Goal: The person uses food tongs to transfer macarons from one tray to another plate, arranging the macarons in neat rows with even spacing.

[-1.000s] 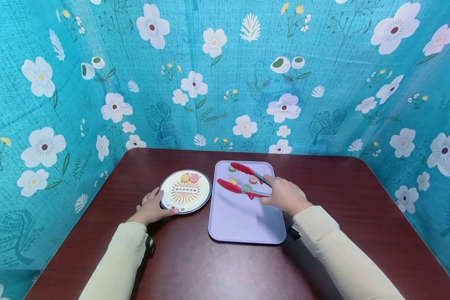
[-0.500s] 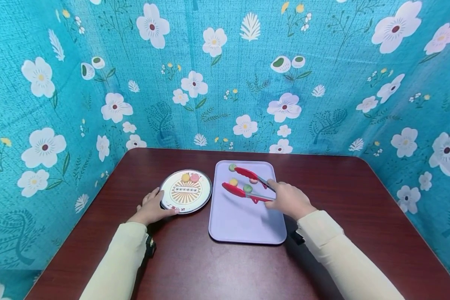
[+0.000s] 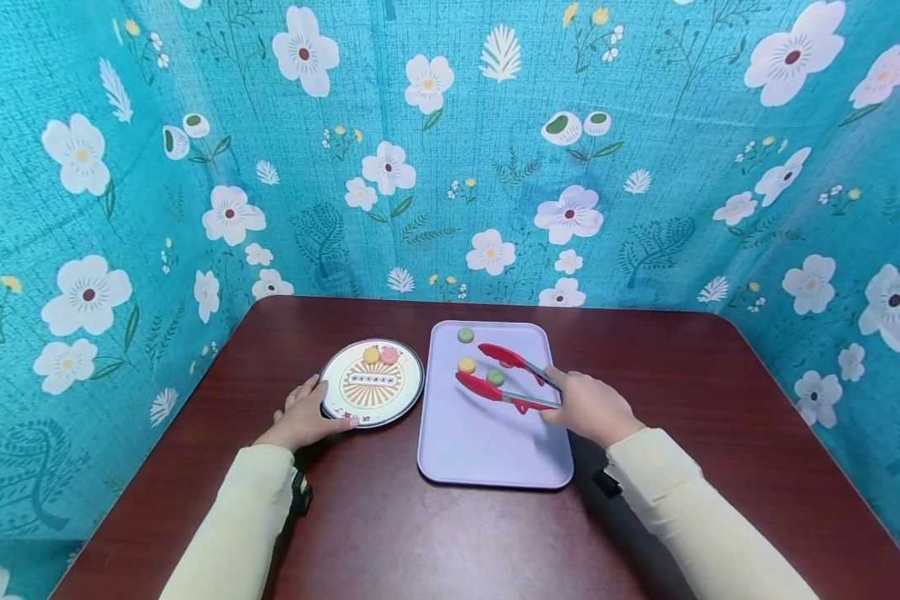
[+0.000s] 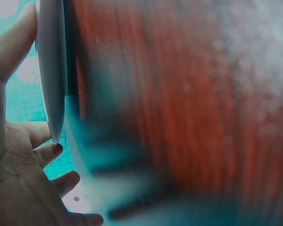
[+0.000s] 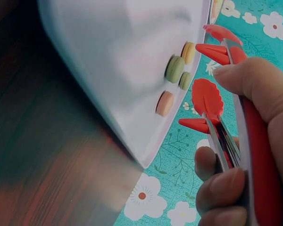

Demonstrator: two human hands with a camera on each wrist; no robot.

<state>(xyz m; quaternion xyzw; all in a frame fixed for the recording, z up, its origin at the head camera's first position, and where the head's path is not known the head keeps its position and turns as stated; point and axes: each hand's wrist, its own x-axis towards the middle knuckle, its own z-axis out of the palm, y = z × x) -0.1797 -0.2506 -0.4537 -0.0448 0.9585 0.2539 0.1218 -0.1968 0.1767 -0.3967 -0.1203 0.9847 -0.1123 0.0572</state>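
My left hand (image 3: 303,417) holds the rim of a round white plate (image 3: 405,400), thumb at the front edge and fingers along the left side. A yellow macaron (image 3: 372,355) and a pink macaron (image 3: 389,357) lie on that plate. Red-tipped tongs (image 3: 480,385) are gripped in my right hand (image 3: 592,408), their arms spread above the lilac tray (image 3: 472,450), nothing between the tips. On the tray are a far green macaron (image 3: 466,334), a yellow one (image 3: 467,365), a nearer green one (image 3: 495,377) and a pink macaron (image 5: 165,103), which the tongs partly cover in the head view.
Plate and tray stand side by side on a dark red-brown table (image 3: 450,542), a narrow gap between them. A blue flowered cloth (image 3: 450,167) hangs behind the table and at both sides.
My right hand and the spread tongs have drawn back to the right and slightly nearer, uncovering the two green macarons and the yellow one on the tray. My left hand stays at the plate.
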